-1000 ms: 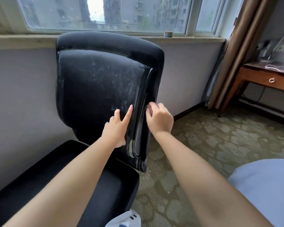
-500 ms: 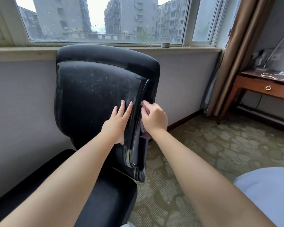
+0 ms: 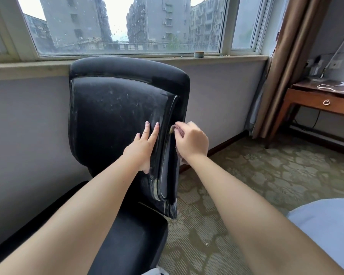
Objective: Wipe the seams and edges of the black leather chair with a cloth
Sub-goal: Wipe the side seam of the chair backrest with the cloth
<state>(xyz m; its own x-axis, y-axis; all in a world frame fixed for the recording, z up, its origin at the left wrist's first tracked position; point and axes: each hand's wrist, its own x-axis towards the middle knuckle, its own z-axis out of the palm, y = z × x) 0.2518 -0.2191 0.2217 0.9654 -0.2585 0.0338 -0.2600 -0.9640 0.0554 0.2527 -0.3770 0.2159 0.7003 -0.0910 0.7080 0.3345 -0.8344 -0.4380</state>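
Hands work the chair (image 3: 115, 108): left hand (image 3: 141, 147) lies flat, steadying; right hand (image 3: 193, 141) pinches the cloth (image 3: 176, 130) on the side seam. Next, probably rub farther up.

Soft grey daylight comes through the window (image 3: 127, 26) beyond the hands, bright there and dimmer near the floor. Focus is sharp around the hands; straight lines bow toward the edges.
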